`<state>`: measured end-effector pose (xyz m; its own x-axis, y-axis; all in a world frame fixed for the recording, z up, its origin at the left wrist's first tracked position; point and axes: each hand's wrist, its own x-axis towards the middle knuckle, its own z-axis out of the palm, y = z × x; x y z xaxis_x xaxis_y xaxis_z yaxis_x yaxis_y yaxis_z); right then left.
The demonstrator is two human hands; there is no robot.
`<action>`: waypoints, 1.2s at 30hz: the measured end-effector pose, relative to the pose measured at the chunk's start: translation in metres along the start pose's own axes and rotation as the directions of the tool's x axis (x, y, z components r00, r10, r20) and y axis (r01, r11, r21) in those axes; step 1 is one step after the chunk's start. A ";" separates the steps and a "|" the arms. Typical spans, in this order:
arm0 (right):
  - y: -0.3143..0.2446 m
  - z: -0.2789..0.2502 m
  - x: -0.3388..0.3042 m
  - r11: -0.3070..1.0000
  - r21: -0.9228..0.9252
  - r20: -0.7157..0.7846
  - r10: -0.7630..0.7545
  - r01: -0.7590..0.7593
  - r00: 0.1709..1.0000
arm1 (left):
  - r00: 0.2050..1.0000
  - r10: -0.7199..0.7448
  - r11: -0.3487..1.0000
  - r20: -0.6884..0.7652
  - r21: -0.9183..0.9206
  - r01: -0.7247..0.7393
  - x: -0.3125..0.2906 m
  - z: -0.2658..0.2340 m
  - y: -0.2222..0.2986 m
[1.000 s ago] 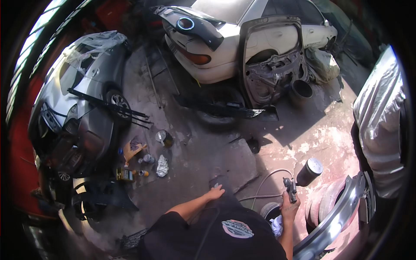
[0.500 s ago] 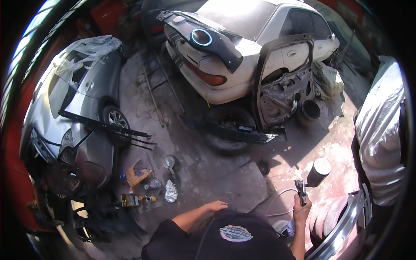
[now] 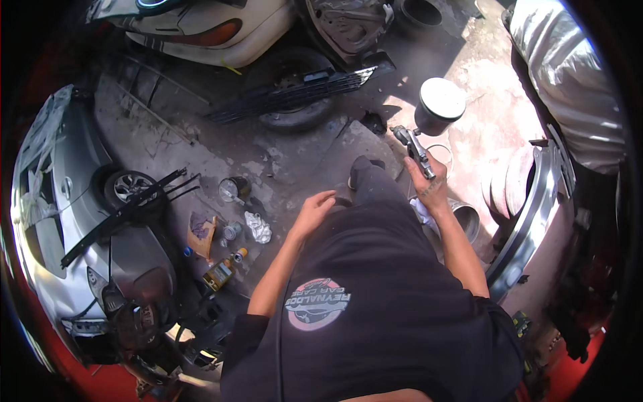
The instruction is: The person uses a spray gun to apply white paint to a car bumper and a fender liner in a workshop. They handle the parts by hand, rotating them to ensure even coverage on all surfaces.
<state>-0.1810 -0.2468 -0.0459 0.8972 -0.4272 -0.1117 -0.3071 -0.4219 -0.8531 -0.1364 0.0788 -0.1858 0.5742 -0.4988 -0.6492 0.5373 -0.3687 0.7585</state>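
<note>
My right hand (image 3: 430, 186) is wrapped around the handle of a metal spray gun (image 3: 415, 153), held out in front to the right. A dark round paint cup (image 3: 435, 119) with a pale top sits at the gun's far end. A pale hose loops near the gun. Beside my left thigh, my left hand (image 3: 313, 213) hangs with loosely bent fingers apart and nothing in it. On the floor to its left are a crumpled white cloth or paper (image 3: 258, 228), an open can (image 3: 233, 190) and a yellow-and-dark tin (image 3: 220, 275).
A grey car (image 3: 90, 201) stands at left, a long dark trim strip across it. Ahead lie a tire (image 3: 295, 117) and a black grille (image 3: 301, 92) by a white car's bumper (image 3: 228, 47). A curved metal panel (image 3: 529, 218) and a silver-covered object (image 3: 569, 87) stand at right.
The view has tilted down and swung right. My right hand still grips the spray gun, now farther forward and nearer the middle. My left hand remains empty at my side.
</note>
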 end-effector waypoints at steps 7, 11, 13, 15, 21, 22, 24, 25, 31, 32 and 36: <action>0.039 0.016 0.024 0.902 -0.162 0.102 -0.387 0.400 0.916 | 0.768 0.640 0.702 -0.032 0.431 -0.567 0.006 0.046 0.262; 0.035 0.011 0.043 0.894 -0.158 0.337 -0.349 0.418 0.874 | 0.664 0.719 0.312 0.205 0.759 -0.572 0.022 0.044 0.330; 0.043 0.014 0.050 0.891 -0.205 0.392 -0.304 0.405 0.868 | 0.755 0.604 0.365 0.256 0.753 -0.547 0.030 0.038 0.346; 0.045 0.012 0.054 0.877 -0.228 0.381 -0.319 0.423 0.868 | 0.804 0.516 0.391 0.295 0.754 -0.528 0.036 0.030 0.352; 0.042 0.024 0.060 0.852 -0.314 0.355 -0.303 0.418 0.885 | 0.693 0.541 0.254 0.477 0.692 -0.676 0.053 -0.002 0.360; 0.048 0.041 0.062 0.860 -0.254 0.300 -0.364 0.442 0.882 | 0.695 0.525 0.258 0.491 0.687 -0.680 0.055 -0.009 0.359; 0.035 0.057 0.061 0.853 -0.313 0.267 -0.343 0.418 0.901 | 0.648 0.536 0.191 0.541 0.669 -0.718 0.064 -0.021 0.355; 0.030 0.060 0.059 0.850 -0.321 0.247 -0.350 0.417 0.904 | 0.642 0.526 0.194 0.558 0.657 -0.729 0.067 -0.024 0.357; 0.016 0.095 0.064 0.855 -0.290 0.123 -0.412 0.430 0.903 | 0.599 0.526 0.222 0.604 0.582 -0.782 0.072 -0.058 0.372; 0.012 0.096 0.064 0.857 -0.285 0.106 -0.416 0.429 0.903 | 0.581 0.539 0.207 0.610 0.573 -0.793 0.074 -0.057 0.371; 0.018 0.081 0.071 0.859 -0.311 0.102 -0.395 0.406 0.913 | 0.573 0.528 0.352 0.627 0.453 -0.819 0.081 -0.059 0.397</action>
<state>-0.0976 -0.2199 -0.1103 0.9728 -0.1419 0.1831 0.0023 -0.7847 -0.6199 0.1598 -0.0611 0.0593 0.2256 -0.9721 0.0639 -0.5610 -0.0759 0.8243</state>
